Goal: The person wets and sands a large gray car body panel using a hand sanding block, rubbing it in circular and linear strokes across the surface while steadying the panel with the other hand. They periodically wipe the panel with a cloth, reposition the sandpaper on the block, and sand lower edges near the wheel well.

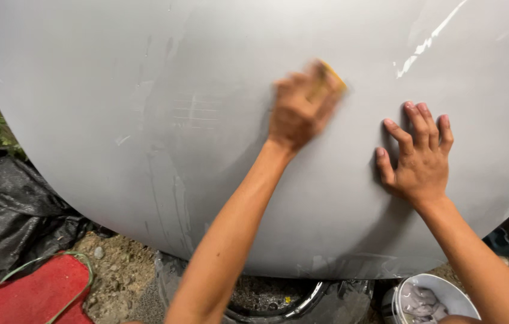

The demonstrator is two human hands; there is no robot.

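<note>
1. Rubbing now: left hand, blurred, curled round a yellow sanding pad, pressed on grey panel.
2. Right hand flat, fingers spread, empty, bracing panel.
3. Progress: dull streaks left-centre look worked; glossy patch top right likely untouched.

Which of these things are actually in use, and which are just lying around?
In use:
- grey panel
- yellow pad, blurred, in left hand
- right hand, flat on panel

Lying about:
- white bucket with rags
- black sheet
- red mat
- green cord
- tyre
</note>
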